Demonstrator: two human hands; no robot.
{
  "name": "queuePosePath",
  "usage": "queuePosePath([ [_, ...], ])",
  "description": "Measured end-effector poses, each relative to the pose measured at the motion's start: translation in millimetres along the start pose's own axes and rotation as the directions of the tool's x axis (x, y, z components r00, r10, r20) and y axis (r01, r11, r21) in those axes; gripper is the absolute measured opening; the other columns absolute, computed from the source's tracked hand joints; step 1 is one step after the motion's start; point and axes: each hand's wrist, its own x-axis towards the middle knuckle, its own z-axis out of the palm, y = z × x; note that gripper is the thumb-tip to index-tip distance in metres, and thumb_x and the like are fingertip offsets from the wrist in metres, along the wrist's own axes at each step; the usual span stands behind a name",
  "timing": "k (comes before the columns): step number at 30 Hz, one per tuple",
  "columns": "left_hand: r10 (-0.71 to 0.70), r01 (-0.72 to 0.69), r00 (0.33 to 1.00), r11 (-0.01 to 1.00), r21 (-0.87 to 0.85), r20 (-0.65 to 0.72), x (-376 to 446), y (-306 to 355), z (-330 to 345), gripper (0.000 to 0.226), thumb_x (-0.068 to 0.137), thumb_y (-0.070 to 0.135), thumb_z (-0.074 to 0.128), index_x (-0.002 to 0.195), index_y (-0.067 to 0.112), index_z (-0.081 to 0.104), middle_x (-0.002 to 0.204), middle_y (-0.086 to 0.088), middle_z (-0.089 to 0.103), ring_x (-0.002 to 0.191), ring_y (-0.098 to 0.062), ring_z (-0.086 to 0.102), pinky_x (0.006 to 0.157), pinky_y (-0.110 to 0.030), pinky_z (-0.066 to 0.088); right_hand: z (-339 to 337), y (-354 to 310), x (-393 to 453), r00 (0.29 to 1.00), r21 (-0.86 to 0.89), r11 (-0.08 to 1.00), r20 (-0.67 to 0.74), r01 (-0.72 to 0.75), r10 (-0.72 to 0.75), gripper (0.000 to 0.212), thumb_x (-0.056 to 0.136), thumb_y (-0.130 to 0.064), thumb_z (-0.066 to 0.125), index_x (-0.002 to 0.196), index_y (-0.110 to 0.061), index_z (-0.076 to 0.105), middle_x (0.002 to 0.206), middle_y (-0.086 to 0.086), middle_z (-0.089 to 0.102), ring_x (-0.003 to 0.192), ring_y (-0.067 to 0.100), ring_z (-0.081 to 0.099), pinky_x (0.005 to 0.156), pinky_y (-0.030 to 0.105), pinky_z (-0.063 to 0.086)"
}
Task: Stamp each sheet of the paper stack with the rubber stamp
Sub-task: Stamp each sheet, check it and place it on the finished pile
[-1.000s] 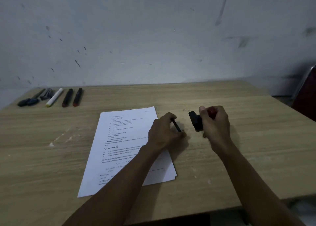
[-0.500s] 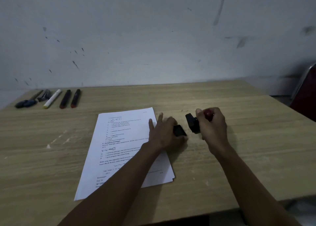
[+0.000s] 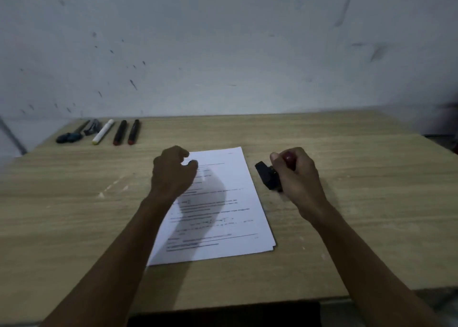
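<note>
Right hand (image 3: 296, 175) clamped around rubber stamp (image 3: 269, 178), just right of paper stack (image 3: 223, 215), off the sheets. Left hand (image 3: 173, 173) loosely curled, holding nothing, above far-left corner. Unpinned top sheet: likely sliding, smudged imprint.

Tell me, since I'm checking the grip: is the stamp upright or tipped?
Tipped. The stamp is held in the right hand beside the paper stack, its black base facing left toward the sheets, not down at the table.
</note>
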Motion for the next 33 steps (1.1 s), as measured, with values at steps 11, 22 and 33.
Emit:
queuePosePath([
  [11, -0.183, 0.161, 0.950, 0.981, 0.106, 0.251, -27.1, -32.8, -47.7, 0.031, 0.093, 0.012, 0.045, 0.122, 0.001, 0.049, 0.129, -0.019, 0.050, 0.107, -0.034, 0.053, 0.083, -0.035, 0.045, 47.1, -13.9, -29.2, 0.999, 0.027, 0.999, 0.014, -0.044, 0.043, 0.026, 0.096, -0.034, 0.057, 0.097, -0.008, 0.052, 0.090, 0.003, 0.060, 0.085, 0.020, 0.060, 0.067, 0.028, 0.042],
  [22, -0.201, 0.180, 0.934, 0.979, 0.098, 0.294, -34.1, -33.3, -52.4, 0.033, 0.088, 0.012, 0.060, 0.118, -0.001, 0.055, 0.119, -0.017, 0.055, 0.110, -0.032, 0.055, 0.085, -0.034, 0.047, 56.5, -27.0, -50.6, 0.998, -0.005, 0.999, 0.035, -0.042, 0.042, 0.023, 0.096, -0.033, 0.058, 0.099, -0.011, 0.052, 0.086, -0.004, 0.057, 0.073, 0.004, 0.053, 0.059, 0.020, 0.037],
  [33, -0.156, 0.085, 0.934, 0.971, 0.224, 0.321, -29.4, -34.3, -44.0, 0.047, 0.079, 0.031, 0.071, 0.117, 0.008, 0.054, 0.128, -0.014, 0.047, 0.119, -0.032, 0.045, 0.091, -0.038, 0.044, 50.9, -36.2, -37.4, 0.995, -0.219, 0.974, 0.095, 0.058, -0.038, 0.026, 0.090, -0.039, 0.063, 0.092, -0.017, 0.050, 0.086, -0.001, 0.061, 0.079, 0.020, 0.063, 0.066, 0.034, 0.049],
])
